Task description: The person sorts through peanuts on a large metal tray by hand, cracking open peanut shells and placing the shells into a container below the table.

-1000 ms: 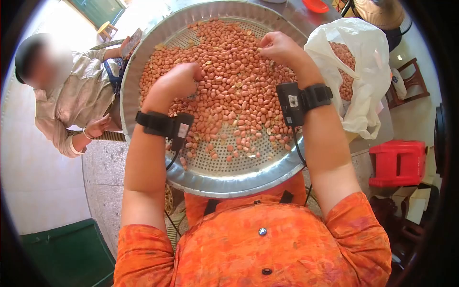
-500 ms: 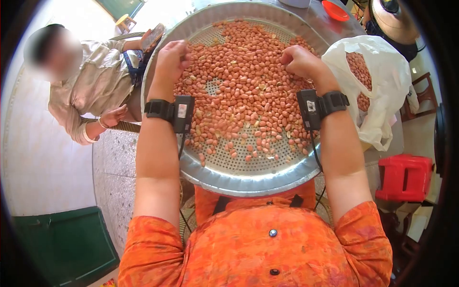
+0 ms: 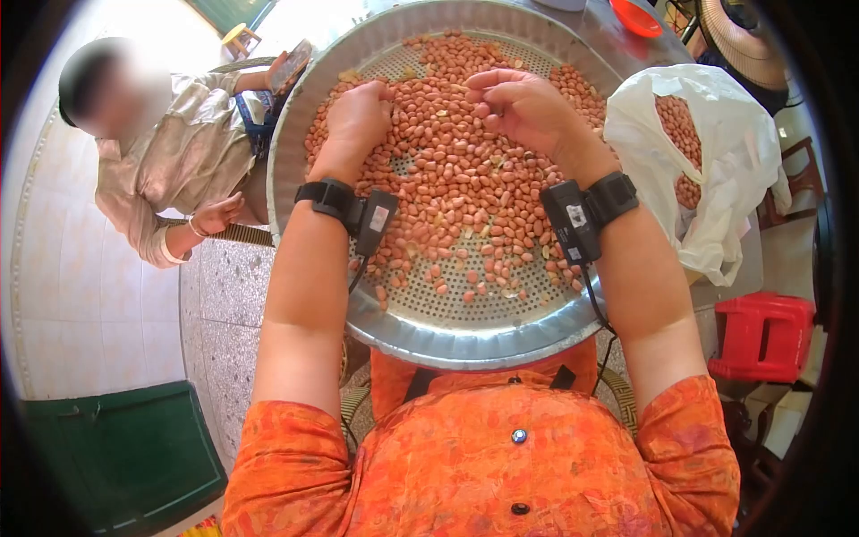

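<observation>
A wide round metal tray (image 3: 420, 336) with a perforated bottom holds a layer of shelled, reddish-skinned peanuts (image 3: 456, 192). Over the tray's left part, my left hand (image 3: 360, 118) is closed, its fingertips turned down at the peanuts and mostly hidden. My right hand (image 3: 528, 109) hovers over the upper middle of the peanuts with its fingers curled in a pinch. A pale bit shows by its fingertips, too small to tell whether it is held. Both wrists wear black straps with small boxes.
A white plastic bag (image 3: 716, 161) of peanuts stands right of the tray. A red stool (image 3: 763, 336) is on the right and a red dish (image 3: 636, 16) at the back. Another person (image 3: 174, 152) sits at left, holding a phone. A fan (image 3: 743, 40) is at upper right.
My left hand has moved right, farther over the peanuts. My right hand has moved left and slightly up toward the tray's middle. The view has shifted slightly.
</observation>
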Motion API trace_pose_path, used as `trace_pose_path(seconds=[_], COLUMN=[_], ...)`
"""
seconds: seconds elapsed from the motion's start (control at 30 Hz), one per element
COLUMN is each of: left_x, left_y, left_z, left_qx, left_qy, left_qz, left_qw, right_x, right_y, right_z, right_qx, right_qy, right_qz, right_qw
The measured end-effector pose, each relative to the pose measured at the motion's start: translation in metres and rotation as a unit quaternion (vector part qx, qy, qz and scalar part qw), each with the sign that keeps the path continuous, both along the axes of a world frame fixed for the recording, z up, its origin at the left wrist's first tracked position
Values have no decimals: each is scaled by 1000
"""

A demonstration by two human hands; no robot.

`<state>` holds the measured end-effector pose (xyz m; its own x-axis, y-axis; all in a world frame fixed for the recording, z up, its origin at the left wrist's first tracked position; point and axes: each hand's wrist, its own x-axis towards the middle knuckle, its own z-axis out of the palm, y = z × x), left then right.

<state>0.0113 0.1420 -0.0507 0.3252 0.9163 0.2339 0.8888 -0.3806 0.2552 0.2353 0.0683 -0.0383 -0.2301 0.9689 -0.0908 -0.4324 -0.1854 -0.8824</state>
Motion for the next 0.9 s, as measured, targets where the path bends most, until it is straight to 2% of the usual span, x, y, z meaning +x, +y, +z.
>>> trace_pose_path(seconds=[0.07, 0.13, 0.17, 0.2, 0.23, 0.27, 0.3, 0.37, 0.4, 0.47, 0.53, 0.6, 0.63, 0.7, 0.8, 0.9], left_x=[-6, -10, -9, -4, 2, 9, 19, 39, 46, 55, 58, 55, 48, 36, 31, 39], left_y=[4, 8, 9, 2, -4, -10, -16, -32, -42, -60, -66, -63, -55, -44, -34, -41], left_z=[-3, 0, -1, 8, 15, 19, 22, 29, 33, 40, 46, 47, 46, 42, 35, 34], left_qx=[8, 12, 12, -83, -175, -149, -149, -49, -50, -160, -130, -100, -96, -87, -233, -285], left_qy=[-13, -120, -120, -271, -412, -436, -437, -459, -458, -475, -496, -516, -514, -510, -575, -596], left_qz=[17, 34, 33, 18, 2, -61, -64, -239, -240, -262, -256, -251, -209, -171, -163, -132], left_qw=[1000, 992, 992, 959, 894, 885, 885, 855, 854, 825, 819, 813, 826, 838, 767, 739], right_x=[-9, -14, -17, -20, -25, -28, -31, -39, -43, -52, -53, -48, -46, -45, -45, -45], right_y=[-2, -5, -6, -5, -4, -3, -5, -10, -9, -14, -15, -11, -11, -11, -13, -13], right_z=[0, 0, 1, -1, -5, -8, -6, -3, -3, -1, -2, -6, -6, -3, 4, 3], right_qx=[-26, -34, -43, -43, -67, -90, -89, -139, -160, -144, -127, -153, -152, -109, -68, -13], right_qy=[22, 43, 63, 63, 89, 114, 114, 138, 158, 166, 174, 187, 186, 109, 83, 43], right_qz=[7, 9, 12, 11, 11, 12, 10, 0, 8, -7, -21, 72, 72, 52, -7, -62], right_qw=[999, 998, 997, 997, 994, 989, 989, 981, 974, 975, 976, 968, 968, 987, 994, 997])
